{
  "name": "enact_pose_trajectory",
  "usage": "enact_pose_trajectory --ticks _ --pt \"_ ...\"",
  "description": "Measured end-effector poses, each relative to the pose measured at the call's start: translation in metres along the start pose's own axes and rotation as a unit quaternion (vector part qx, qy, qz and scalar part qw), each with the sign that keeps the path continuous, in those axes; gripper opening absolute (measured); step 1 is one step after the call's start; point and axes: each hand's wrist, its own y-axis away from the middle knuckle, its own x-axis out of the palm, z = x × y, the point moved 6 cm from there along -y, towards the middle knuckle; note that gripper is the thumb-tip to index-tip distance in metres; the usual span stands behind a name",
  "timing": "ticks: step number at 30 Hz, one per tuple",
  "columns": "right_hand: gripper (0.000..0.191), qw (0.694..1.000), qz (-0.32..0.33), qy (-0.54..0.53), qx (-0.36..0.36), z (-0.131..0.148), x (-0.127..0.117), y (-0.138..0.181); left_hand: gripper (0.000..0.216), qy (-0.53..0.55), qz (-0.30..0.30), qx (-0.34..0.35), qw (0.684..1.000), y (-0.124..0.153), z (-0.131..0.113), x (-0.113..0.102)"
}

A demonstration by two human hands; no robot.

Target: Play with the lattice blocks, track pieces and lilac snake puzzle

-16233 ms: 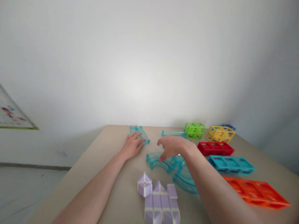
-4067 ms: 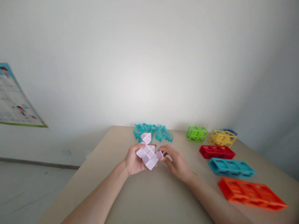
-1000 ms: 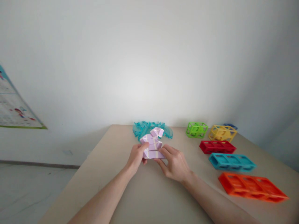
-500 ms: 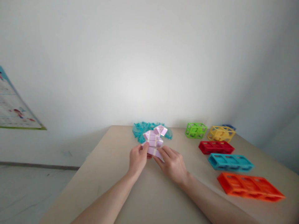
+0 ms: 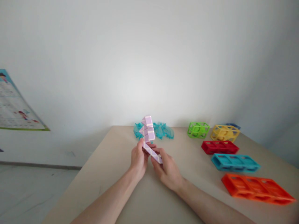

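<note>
Both my hands hold a lilac and white twist puzzle snake (image 5: 148, 133) above the beige table (image 5: 112, 174). My left hand (image 5: 138, 159) pinches its lower part from the left, fingers closed. My right hand (image 5: 167, 169) grips the bottom end from the right, fingers wrapped round it. The upper part of the snake stands up, folded in a zigzag, above both hands.
A pile of clear teal track pieces (image 5: 163, 131) lies at the table's far edge behind the snake. Along the right side lie openwork blocks: green (image 5: 198, 129), yellow (image 5: 224, 133), red (image 5: 219, 147), teal (image 5: 234, 162) and orange (image 5: 257, 188). A poster (image 5: 16, 109) hangs at left.
Since half a second ago the snake has been turned from a compact folded block into a taller upright zigzag. Both hands stay closed on its lower end, shifted slightly nearer.
</note>
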Motion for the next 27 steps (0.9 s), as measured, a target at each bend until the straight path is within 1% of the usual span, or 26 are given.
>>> enact_pose_trajectory --ticks 2,4,6,8,9,11,13,14,15,16,19,21,24,27 --pt "0.034 0.999 0.032 0.009 -0.002 -0.001 0.004 0.001 0.038 0.000 0.009 0.007 1.000 -0.001 -0.002 0.001" --pt "0.037 0.999 0.035 0.011 -0.008 0.000 0.002 0.001 0.041 -0.019 0.033 0.014 0.999 -0.001 -0.005 0.002" --pt "0.035 0.999 0.016 -0.029 0.005 -0.001 -0.003 0.000 0.042 -0.045 0.084 0.037 0.995 0.001 -0.009 0.007" --pt "0.032 0.993 -0.028 -0.104 0.054 -0.010 -0.010 -0.001 0.040 -0.070 0.141 0.069 0.985 0.005 -0.013 0.011" --pt "0.031 0.984 -0.051 -0.147 0.089 -0.017 -0.012 -0.001 0.037 -0.083 0.167 0.079 0.979 0.007 -0.013 0.013" --pt "0.033 0.956 -0.085 -0.239 0.150 -0.031 -0.014 0.000 0.033 -0.116 0.221 0.067 0.966 0.012 -0.008 0.016" --pt "0.033 0.925 -0.099 -0.321 0.176 -0.040 -0.013 0.000 0.039 -0.161 0.285 0.036 0.944 0.019 0.000 0.021" --pt "0.031 0.911 -0.108 -0.355 0.181 -0.043 -0.013 0.000 0.044 -0.188 0.309 0.028 0.932 0.022 0.003 0.022" --pt "0.029 0.896 -0.119 -0.385 0.187 -0.045 -0.013 0.000 0.048 -0.218 0.321 0.029 0.921 0.024 0.004 0.023" --pt "0.028 0.880 -0.131 -0.413 0.194 -0.047 -0.014 0.000 0.051 -0.249 0.321 0.039 0.913 0.025 0.004 0.023" --pt "0.028 0.834 -0.145 -0.485 0.217 -0.049 -0.013 -0.001 0.057 -0.326 0.286 0.085 0.897 0.024 -0.002 0.020" --pt "0.030 0.816 -0.139 -0.514 0.225 -0.047 -0.012 -0.003 0.061 -0.355 0.273 0.095 0.889 0.022 -0.005 0.019" --pt "0.034 0.809 -0.133 -0.521 0.238 -0.045 -0.011 -0.005 0.057 -0.384 0.262 0.106 0.879 0.022 -0.013 0.019" --pt "0.035 0.810 -0.142 -0.498 0.276 -0.050 -0.011 -0.003 0.045 -0.398 0.250 0.174 0.865 0.024 -0.029 0.021"
